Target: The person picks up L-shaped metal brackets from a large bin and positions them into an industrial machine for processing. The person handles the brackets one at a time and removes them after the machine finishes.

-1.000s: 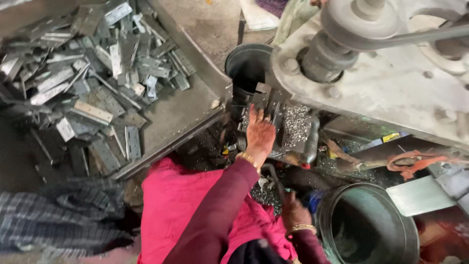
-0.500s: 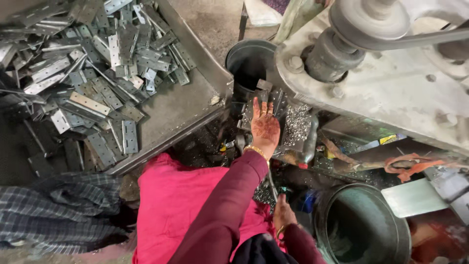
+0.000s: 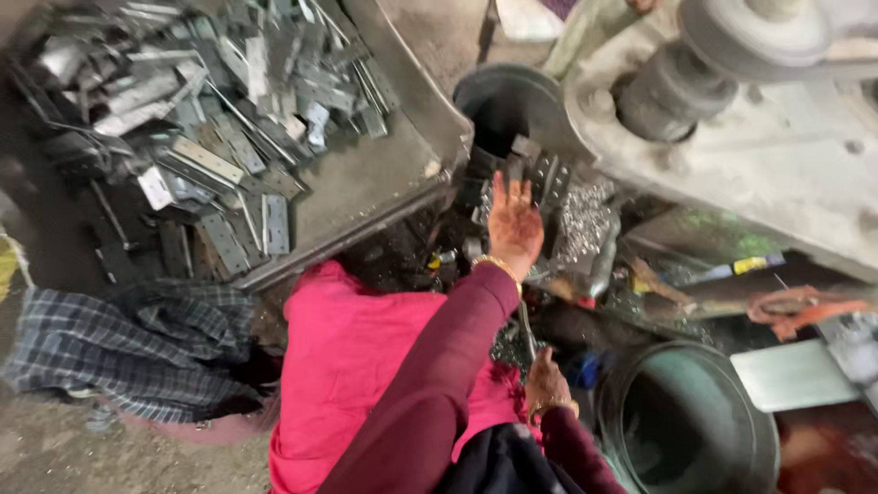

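Here, nearest the camera, the right hand rests low at about 5 o'clock, fingers curled beside a thin metal rod; whether it actually grips the rod cannot be told. Just right of it stands a round green bucket, and at 7 o'clock a checked cloth lies on the dirty floor beside the pink garment over the lap. Farther out, toward 12 o'clock, the left hand is extended with fingers spread and flat, holding nothing, its fingertips at the dark metal die block of the press. To work well here, judging from the frame, the fingers should stay at the block's edge and clear of the tooling, and any piece should seat flat before the hand leaves. Bright metal swarf lies just right of the block, a black cylindrical bin just beyond it. At 10 o'clock a sheet-metal tray holds a heap of flat punched metal strips. The setting is a cluttered, grimy workshop.
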